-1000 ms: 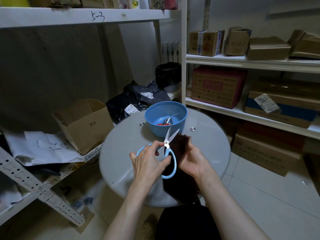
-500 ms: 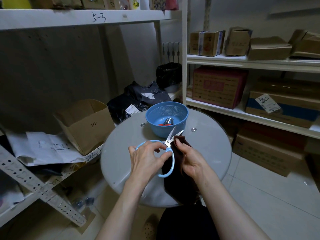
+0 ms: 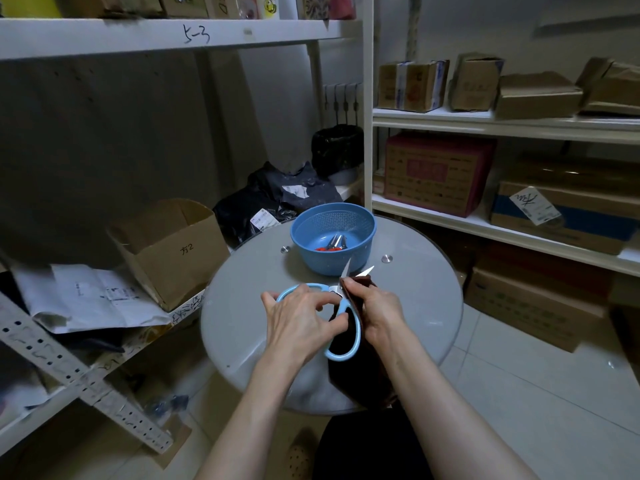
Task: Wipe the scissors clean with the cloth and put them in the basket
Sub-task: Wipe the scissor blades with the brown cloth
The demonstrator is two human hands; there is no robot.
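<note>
Light-blue-handled scissors (image 3: 348, 336) are held above the round glass table (image 3: 415, 306), their blades spread apart and pointing toward the blue basket (image 3: 360, 223). My left hand (image 3: 298, 320) grips the handle loops. My right hand (image 3: 377, 310) pinches a dark brown cloth (image 3: 360, 379) around the blades near the pivot; only the blade tips stick out past the cloth. The cloth hangs down over the table's near edge. Inside the basket lies another pair of scissors with red handles (image 3: 330, 245).
An open cardboard box (image 3: 173, 251) and loose papers (image 3: 83, 296) sit on the low shelf to the left. Black bags (image 3: 277, 199) lie behind the basket. Shelves with cardboard boxes (image 3: 436, 174) stand to the right. Tiled floor surrounds the table.
My right hand has brought the cloth up from the handles to the blades, covering their base. The scissors have tilted a little, with the blades spread wider.
</note>
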